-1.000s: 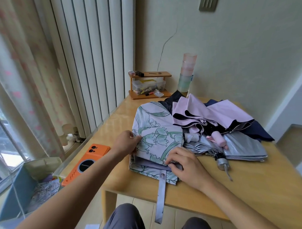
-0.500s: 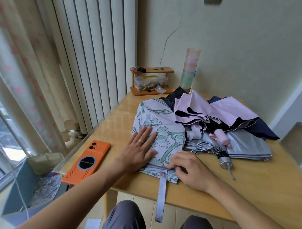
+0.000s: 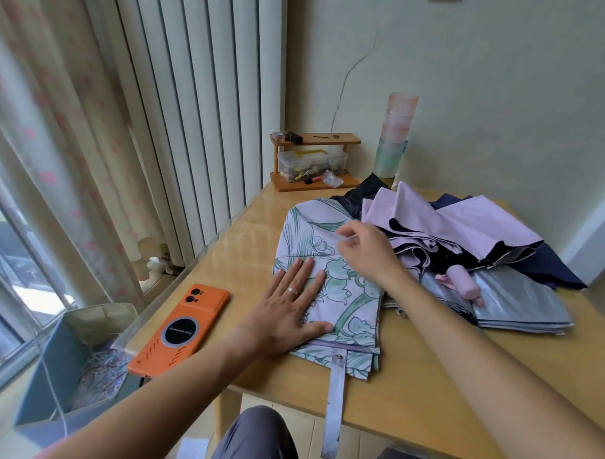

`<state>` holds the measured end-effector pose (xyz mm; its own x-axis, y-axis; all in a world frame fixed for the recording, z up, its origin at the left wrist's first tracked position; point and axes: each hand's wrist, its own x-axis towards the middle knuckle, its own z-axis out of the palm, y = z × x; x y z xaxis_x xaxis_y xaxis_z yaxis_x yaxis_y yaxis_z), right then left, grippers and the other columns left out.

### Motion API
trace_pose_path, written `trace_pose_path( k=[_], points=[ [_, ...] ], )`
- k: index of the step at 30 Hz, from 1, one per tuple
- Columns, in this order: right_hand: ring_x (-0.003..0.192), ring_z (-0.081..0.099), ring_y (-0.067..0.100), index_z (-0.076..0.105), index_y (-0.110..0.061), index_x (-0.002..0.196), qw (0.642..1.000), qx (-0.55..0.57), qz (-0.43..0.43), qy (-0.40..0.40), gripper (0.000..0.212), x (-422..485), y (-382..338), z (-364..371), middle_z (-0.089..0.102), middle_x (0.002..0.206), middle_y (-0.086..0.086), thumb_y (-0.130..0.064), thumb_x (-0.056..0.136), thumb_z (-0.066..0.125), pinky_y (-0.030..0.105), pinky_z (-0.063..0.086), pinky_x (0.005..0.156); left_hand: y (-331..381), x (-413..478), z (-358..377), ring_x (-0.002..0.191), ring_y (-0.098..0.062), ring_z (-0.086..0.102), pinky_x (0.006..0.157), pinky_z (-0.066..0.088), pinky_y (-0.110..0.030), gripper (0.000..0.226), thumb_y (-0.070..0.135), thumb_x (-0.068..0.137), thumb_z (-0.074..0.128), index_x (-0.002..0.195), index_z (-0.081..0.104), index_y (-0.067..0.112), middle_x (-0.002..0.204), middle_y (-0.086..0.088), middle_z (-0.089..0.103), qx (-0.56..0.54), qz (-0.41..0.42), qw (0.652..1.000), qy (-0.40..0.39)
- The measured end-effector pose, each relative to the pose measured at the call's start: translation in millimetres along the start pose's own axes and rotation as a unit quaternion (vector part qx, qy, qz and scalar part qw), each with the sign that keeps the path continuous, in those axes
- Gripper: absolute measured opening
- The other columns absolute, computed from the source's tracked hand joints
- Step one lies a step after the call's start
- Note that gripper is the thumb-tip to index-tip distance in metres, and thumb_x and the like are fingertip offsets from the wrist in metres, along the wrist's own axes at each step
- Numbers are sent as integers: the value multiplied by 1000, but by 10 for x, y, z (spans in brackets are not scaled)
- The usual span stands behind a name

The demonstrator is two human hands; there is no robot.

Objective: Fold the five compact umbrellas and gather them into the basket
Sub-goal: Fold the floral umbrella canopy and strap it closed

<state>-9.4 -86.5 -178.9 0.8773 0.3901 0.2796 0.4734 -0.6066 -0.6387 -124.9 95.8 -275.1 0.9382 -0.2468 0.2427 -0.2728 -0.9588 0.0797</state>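
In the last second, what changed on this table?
The left hand released the edge of the white-and-green floral fabric umbrella and now presses flat on it. The right hand moved from its near edge to its far part. The orange rectangular phone stayed put.

A wooden table [image 3: 250, 245] stood against a pale, cracked wall [image 3: 495, 85]; white vertical blinds [image 3: 200, 95] and a floral curtain [image 3: 61, 152] hung along its left edge, daylight entering the window [image 3: 4, 274].

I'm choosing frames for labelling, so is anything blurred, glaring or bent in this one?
Head view: the right hand is motion-blurred at its fingertips over the floral umbrella; the left hand is sharp; window daylight puts glare on the table; the wide lens bows the blinds.
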Motion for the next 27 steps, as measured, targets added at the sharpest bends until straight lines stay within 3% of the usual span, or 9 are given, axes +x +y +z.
trace_pose_path(
  k=[5, 10, 12, 15, 17, 20, 23, 25, 27],
  points=[
    [122, 53, 34, 53, -9, 136, 995, -93, 11, 23, 41, 611, -52, 70, 50, 138, 17, -2, 96, 49, 36, 43, 98, 6, 9, 4, 152, -14, -29, 126, -11, -40, 97, 86, 86, 20, 160, -14, 34, 166, 5, -26, -2, -6, 1000, -2],
    [134, 38, 31, 19, -41, 160, 987, -155, -10, -40, 91, 926, -231, 159, 22, 159, 11, 10, 90, 47, 39, 42, 100, 4, 5, 22, 152, -14, -27, 126, -10, -40, 96, 85, 88, 24, 161, -11, 33, 167, 4, -23, -7, -2, 1000, 12],
    [139, 30, 35, 15, -44, 160, 981, -182, 4, -70, 95, 997, -246, 205, 12, 163, 9, 11, 89, 47, 42, 42, 105, 3, 5, 31, 153, -14, -26, 127, -9, -41, 96, 85, 89, 25, 161, -10, 32, 168, 3, -22, -10, -2, 1000, 17],
    [144, 22, 36, 34, -36, 155, 974, -209, -9, -91, 78, 1021, -245, 252, 9, 165, 9, 7, 91, 48, 46, 38, 110, 0, 2, 31, 152, -14, -28, 126, -10, -41, 95, 84, 90, 27, 161, -12, 33, 167, 4, -24, -7, -1, 1000, 15],
    [144, 22, 35, 54, -23, 133, 968, -237, -23, -75, 45, 1002, -245, 265, 16, 162, 10, -2, 93, 52, 47, 35, 109, 2, 1, 25, 151, -14, -29, 126, -11, -41, 95, 83, 91, 29, 160, -13, 33, 167, 4, -26, -9, 0, 1000, 8],
    [145, 23, 30, 58, -18, 101, 960, -273, -55, -20, 11, 934, -300, 219, 32, 155, 8, -13, 91, 60, 46, 25, 113, 12, -4, 9, 151, -14, -31, 126, -13, -40, 95, 83, 90, 27, 160, -14, 34, 166, 5, -27, -12, -1, 1000, 1],
    [123, 52, 26, 55, -17, 92, 953, -280, -111, 17, 7, 749, -420, 102, 62, 118, 4, -11, 90, 57, 46, 13, 120, 20, -12, -10, 151, -14, -31, 126, -13, -40, 95, 83, 90, 27, 160, -13, 34, 166, 5, -26, -19, -2, 1000, 5],
    [94, 63, 28, 49, -15, 96, 948, -285, -139, 21, 9, 546, -508, 59, 67, 90, 2, -8, 91, 51, 47, 20, 118, 28, -12, -23, 150, -13, -31, 125, -13, -40, 95, 82, 91, 30, 160, -13, 34, 166, 6, -27, -24, -2, 1000, 8],
    [84, 63, 31, 45, -15, 103, 938, -295, -178, 31, 20, 295, -555, 67, 65, 81, 0, -3, 88, 51, 46, 33, 108, 34, -15, -30, 150, -11, -31, 126, -12, -40, 96, 83, 90, 32, 160, -12, 34, 166, 7, -25, -42, -1, 999, 18]
  ],
)
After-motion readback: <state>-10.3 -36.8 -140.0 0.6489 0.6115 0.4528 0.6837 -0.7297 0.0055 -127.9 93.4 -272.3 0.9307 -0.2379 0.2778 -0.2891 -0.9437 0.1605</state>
